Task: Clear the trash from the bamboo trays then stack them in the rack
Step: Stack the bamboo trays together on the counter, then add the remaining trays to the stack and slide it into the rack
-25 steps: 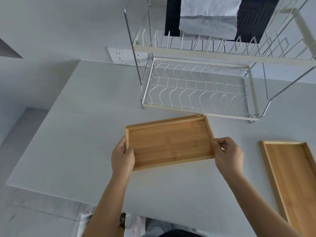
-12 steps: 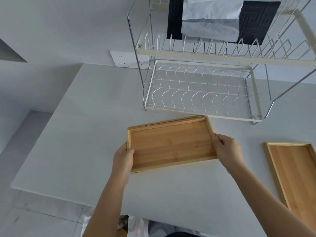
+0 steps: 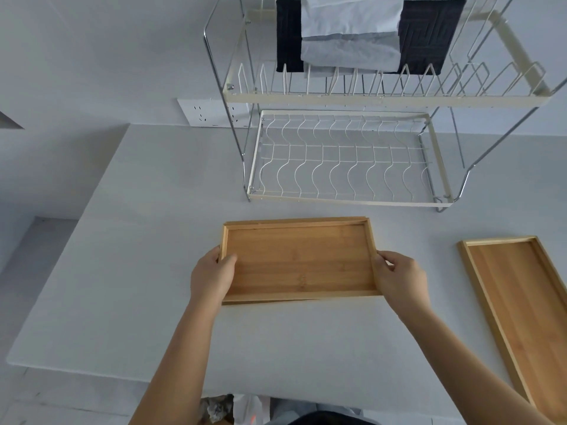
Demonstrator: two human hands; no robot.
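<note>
Bamboo is what both hands are gripping: the left hand [image 3: 211, 279] is clamping the left short edge of a tray [image 3: 302, 260], thumb lying over the rim onto the floor of it, while the right hand [image 3: 400, 280] is pinching the opposite short edge, fingers curled round the rim. A second rim is showing just under the far and near edges, so the person seems to be holding two nested trays rather than one, though I cannot tell whether they are resting on the white counter [image 3: 153, 271] or hanging just above it. No trash is lying in the top one.

Judging by the look of it, this load is going to handle stiff and fairly light, with smooth sides that could slide; taking it by the two short ends, as now, is keeping it level and stopping the lower tray from slipping out.

Beyond the hands, the wire rack [image 3: 346, 167] is standing near, its lower tier bare. Another bamboo tray [image 3: 524, 308] is lying off to the right, also empty. Dark and pale cloths [image 3: 352, 35] are hanging over the upper tier.
</note>
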